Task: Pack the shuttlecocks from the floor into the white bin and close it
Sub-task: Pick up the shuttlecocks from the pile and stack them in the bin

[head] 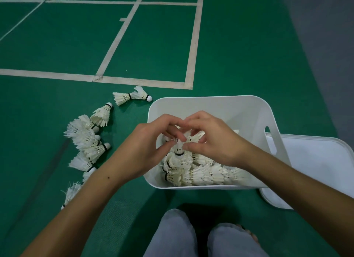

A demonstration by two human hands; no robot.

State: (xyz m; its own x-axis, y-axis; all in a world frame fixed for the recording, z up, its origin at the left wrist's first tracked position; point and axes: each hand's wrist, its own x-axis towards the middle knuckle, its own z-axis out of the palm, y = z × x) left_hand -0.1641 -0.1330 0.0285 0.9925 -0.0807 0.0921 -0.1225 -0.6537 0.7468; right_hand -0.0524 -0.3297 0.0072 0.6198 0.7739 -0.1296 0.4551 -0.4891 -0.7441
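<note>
Fingers of both hands curl inward and meet over the white bin (210, 103), pinching the feather skirt of a shuttlecock (179, 148) held upright between them, its dark band just below the fingertips. The left hand (151, 141) comes in from the lower left, forearm angled up across the green floor (239, 55), thumb and forefinger closed on the feathers. The right hand (212, 139) reaches from the lower right, wrist above the bin's near rim, its thumb and fingers gripping the same shuttlecock from the other side. Below the hands, a heap of packed shuttlecocks (201, 174) fills the near part of the bin. More loose shuttlecocks (90, 139) lie scattered on the floor left of the bin. The white lid (316, 170) rests on the floor, touching the bin's right side. The person's 2 knees (178, 235) in grey trousers show at the bottom.
</note>
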